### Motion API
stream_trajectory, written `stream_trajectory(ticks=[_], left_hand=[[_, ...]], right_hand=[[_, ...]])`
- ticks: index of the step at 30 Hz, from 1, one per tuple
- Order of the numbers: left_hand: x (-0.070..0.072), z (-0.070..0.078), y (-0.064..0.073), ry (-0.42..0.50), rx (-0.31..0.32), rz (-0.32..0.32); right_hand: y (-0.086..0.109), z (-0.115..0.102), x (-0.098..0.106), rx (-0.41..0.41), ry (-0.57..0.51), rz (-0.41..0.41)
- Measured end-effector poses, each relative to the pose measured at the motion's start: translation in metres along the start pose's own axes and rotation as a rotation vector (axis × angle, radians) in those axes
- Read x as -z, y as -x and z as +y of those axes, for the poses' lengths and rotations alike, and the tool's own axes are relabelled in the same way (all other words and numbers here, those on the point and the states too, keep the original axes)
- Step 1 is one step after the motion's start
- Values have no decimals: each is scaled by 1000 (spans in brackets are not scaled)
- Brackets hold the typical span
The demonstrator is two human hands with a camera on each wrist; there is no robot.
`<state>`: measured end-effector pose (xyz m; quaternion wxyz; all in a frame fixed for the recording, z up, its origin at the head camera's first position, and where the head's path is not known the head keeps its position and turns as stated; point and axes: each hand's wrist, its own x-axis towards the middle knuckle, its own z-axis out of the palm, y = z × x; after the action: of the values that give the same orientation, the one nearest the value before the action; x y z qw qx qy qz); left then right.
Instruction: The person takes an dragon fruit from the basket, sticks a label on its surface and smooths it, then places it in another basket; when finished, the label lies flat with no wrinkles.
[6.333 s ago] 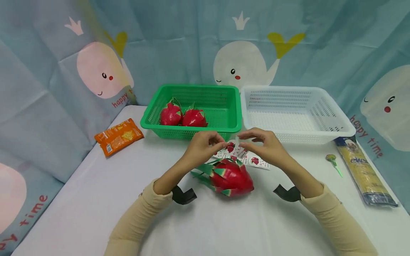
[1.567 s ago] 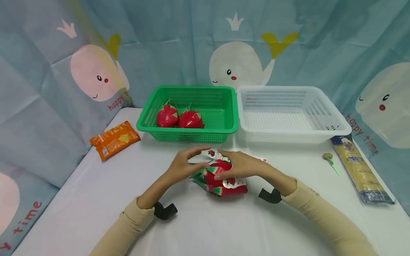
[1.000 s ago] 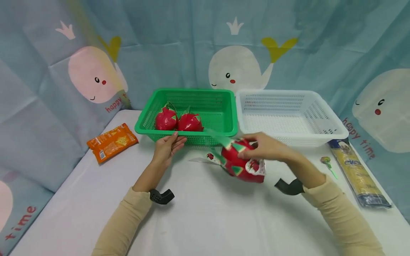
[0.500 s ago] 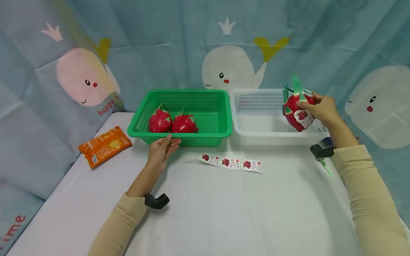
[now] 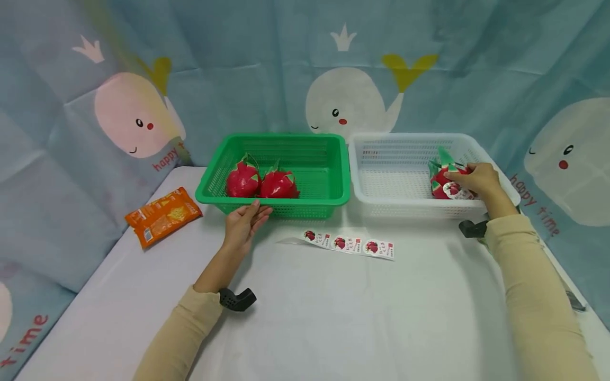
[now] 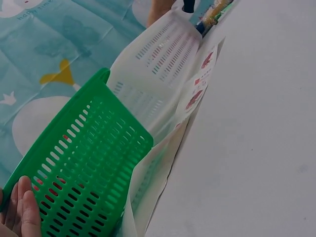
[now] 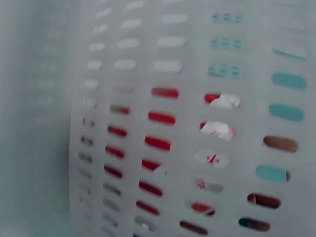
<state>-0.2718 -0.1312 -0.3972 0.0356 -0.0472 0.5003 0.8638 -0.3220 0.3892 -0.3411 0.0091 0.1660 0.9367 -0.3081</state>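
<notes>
The blue curtain (image 5: 267, 79) fills the back, and there it is in red, "happy time", plain to read at right and cut short in the folds at left. Below spreads the white table (image 5: 343, 312). At the back stands the white basket (image 5: 405, 206), the green basket (image 5: 310, 201) right beside it. Over on the left, an orange packet (image 5: 164, 216), print too small to read! Before the baskets lies a sticker strip (image 5: 347, 244): three red fruit pictures, characters too tiny to make out. Now the left hand (image 5: 240, 225), at the green basket's front rim, fingers nearly straight against it. The right hand (image 5: 483, 182) is in the white basket's right end, thumb and fingers gripping a dragon fruit (image 5: 438, 187), green leaves up. Two more fruits (image 5: 243, 181) sit in the green basket. Smallest, a pale label (image 5: 456, 191) on the gripped fruit, its lettering unreadable.
</notes>
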Motion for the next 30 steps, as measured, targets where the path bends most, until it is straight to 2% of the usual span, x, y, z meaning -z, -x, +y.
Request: stream_trajectory(ticks=[4, 9, 12, 14, 17, 19, 21, 26, 30], left_hand=[[-3, -2, -3, 3, 6, 23], [-5, -2, -4, 0, 10, 13], [-3, -1, -4, -1, 5, 10], [-1, 0, -3, -5, 4, 3], [2, 3, -1, -11, -2, -10], [4, 5, 1, -3, -5, -23], [6, 7, 2, 13, -5, -33], [9, 10, 4, 31, 14, -34], [11, 9, 4, 29, 19, -32]], right_hand=[[3, 3, 2, 30, 70, -24], [11, -6, 3, 49, 139, -98], [16, -23, -3, 49, 156, -53], [20, -41, -12, 83, 155, 36], [29, -79, -30, 189, 149, 191], [37, -109, -46, 283, 133, 226], [47, -141, -65, 364, 126, 207], [80, -213, -123, 527, 113, 23], [100, -253, -165, 588, 78, -96]])
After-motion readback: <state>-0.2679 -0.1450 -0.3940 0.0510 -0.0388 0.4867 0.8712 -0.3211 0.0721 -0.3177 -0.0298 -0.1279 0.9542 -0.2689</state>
